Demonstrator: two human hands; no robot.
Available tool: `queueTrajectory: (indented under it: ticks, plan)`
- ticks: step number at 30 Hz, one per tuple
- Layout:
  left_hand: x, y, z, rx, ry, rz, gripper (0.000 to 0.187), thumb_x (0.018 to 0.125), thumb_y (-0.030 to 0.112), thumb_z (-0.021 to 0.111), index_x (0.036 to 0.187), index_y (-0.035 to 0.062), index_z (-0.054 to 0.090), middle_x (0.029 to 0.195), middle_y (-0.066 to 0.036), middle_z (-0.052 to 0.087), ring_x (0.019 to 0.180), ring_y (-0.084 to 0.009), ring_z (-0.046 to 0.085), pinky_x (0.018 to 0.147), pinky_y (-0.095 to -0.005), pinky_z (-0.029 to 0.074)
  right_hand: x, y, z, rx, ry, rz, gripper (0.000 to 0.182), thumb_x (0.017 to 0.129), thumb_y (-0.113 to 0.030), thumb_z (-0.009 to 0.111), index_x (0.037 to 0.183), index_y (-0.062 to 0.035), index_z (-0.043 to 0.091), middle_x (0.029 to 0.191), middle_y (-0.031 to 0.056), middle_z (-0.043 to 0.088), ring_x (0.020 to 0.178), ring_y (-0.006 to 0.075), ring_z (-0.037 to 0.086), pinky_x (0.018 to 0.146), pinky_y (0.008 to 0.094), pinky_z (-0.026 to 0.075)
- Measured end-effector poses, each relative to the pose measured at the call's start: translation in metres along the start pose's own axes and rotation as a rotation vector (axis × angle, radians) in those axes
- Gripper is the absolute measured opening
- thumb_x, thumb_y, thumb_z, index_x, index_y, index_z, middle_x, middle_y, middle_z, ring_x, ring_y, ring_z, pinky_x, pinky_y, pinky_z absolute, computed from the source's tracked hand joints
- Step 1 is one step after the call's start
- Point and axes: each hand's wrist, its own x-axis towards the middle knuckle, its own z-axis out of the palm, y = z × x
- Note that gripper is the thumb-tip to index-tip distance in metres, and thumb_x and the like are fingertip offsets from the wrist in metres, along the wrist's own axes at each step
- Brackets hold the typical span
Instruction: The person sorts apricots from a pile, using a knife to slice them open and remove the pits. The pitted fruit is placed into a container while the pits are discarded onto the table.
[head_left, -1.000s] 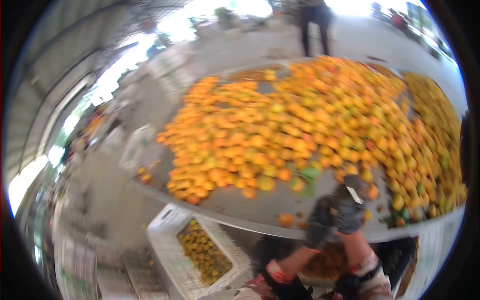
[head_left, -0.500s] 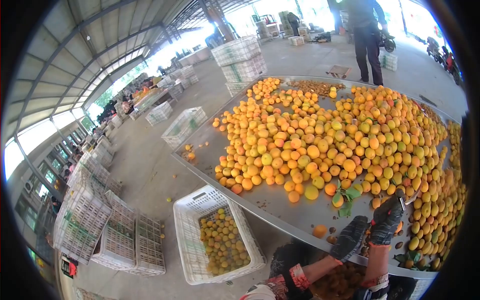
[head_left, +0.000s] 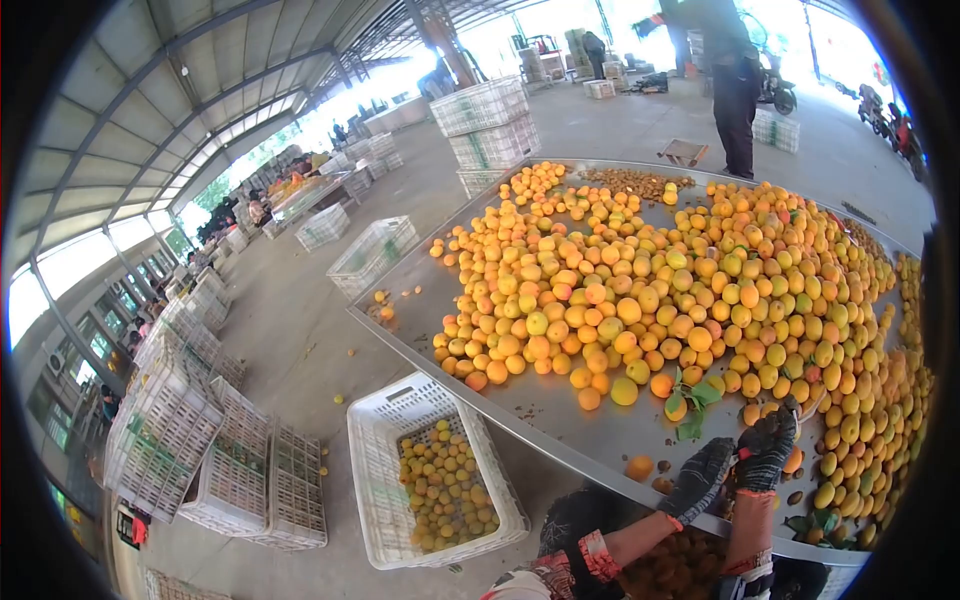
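My left hand (head_left: 700,478), in a dark grey glove, is at the near edge of the metal table (head_left: 545,415). Its fingers are closed and meet my right hand, with a small red spot between the two; I cannot tell what they grip. In a matching glove, my right hand (head_left: 768,450) is closed, and a slim pale tip sticks out past its fingers. A large heap of orange-yellow apricots (head_left: 640,290) covers much of the tabletop. Green leaves (head_left: 700,392) lie just beyond my hands, and a lone apricot (head_left: 639,467) sits left of them.
A white plastic crate (head_left: 367,470) part-filled with greener apricots (head_left: 447,490) stands on the floor left of the table. Stacked crates (head_left: 165,420) line the far left, others (head_left: 488,125) stand behind the table. A person (head_left: 735,100) stands beyond the far edge.
The view has shifted slightly. My right hand has turned a little, and the metal piece seen at its fingers shows less clearly. The person at the back now has an arm stretched out.
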Motion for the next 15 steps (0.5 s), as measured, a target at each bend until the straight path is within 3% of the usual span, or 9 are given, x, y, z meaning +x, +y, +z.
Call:
queueTrajectory:
  ticks: [3,9,11,13,15]
  plan:
    - [0.003,0.016,-0.002,-0.166,0.017,-0.135,0.026,0.091,0.018,0.044,0.108,-0.0009,0.052,0.099,-0.011,0.058,0.089,-0.0167,0.053,0.082,-0.0287,0.041,-0.009,-0.003,0.019,0.042,0.055,0.026,0.02,0.084,-0.017,0.054,0.104,-0.0125,0.051,0.059,-0.0057,0.041,0.04,0.0049,0.034,0.03,0.0193,0.026]
    - [0.005,0.01,-0.003,-0.26,-0.064,-0.256,0.023,0.09,0.017,0.043,0.103,0.0002,0.052,0.097,-0.012,0.057,0.09,-0.0202,0.053,0.083,-0.0301,0.041,-0.006,-0.006,0.013,-0.166,-0.306,0.006,0.027,0.083,-0.022,0.058,0.106,-0.0116,0.049,0.063,-0.006,0.041,0.045,0.0053,0.038,0.034,0.02,0.031]
    - [0.006,-0.004,-0.002,0.426,-0.043,0.286,0.023,0.088,0.014,0.044,0.106,0.0006,0.051,0.102,-0.014,0.055,0.092,-0.0268,0.053,0.084,-0.0322,0.04,0.007,-0.002,0.001,-0.294,-0.515,-0.057,0.026,0.078,-0.023,0.063,0.098,-0.0102,0.053,0.069,-0.0059,0.044,0.054,0.0068,0.043,0.046,0.0211,0.034]
    - [0.009,-0.005,-0.004,0.549,-0.055,0.375,0.028,0.084,0.013,0.048,0.109,0.0,0.048,0.107,-0.015,0.053,0.093,-0.0308,0.051,0.085,-0.0332,0.04,-0.002,0.003,0.01,-0.36,-0.429,-0.167,0.024,0.078,-0.022,0.065,0.095,-0.0086,0.053,0.071,-0.0038,0.048,0.059,0.0095,0.046,0.053,0.0227,0.037]
    - [0.013,0.013,-0.007,0.462,-0.299,0.02,0.032,0.084,0.016,0.05,0.112,0.0004,0.047,0.109,-0.015,0.053,0.098,-0.0304,0.05,0.086,-0.0335,0.04,0.002,0.007,0.001,-0.461,-0.438,-0.149,0.023,0.079,-0.02,0.062,0.095,-0.0076,0.053,0.077,-0.0009,0.051,0.065,0.0119,0.049,0.056,0.0249,0.04]
